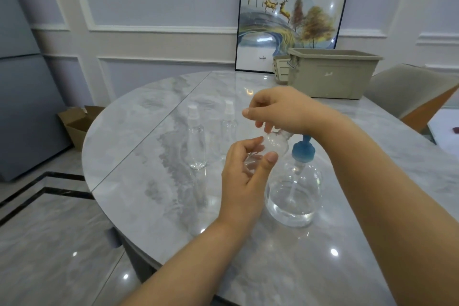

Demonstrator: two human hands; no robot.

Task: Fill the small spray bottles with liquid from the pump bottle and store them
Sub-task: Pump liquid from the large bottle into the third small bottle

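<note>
— Which step is this?

— Opening a bottle for filling, by the look of it. Just left of the blue-capped pump bottle point(293, 191), the left hand point(244, 171) curls round a small spray bottle point(269, 148) held tilted above the marble table point(149, 194), while the right hand point(275, 109) pinches its top; whether that cap is loose is unclear.

— And next?

— The neck must reach the pump's spout. Two more spray bottles point(197, 141) stand farther left; the storage bin point(330, 74) waits behind.
</note>
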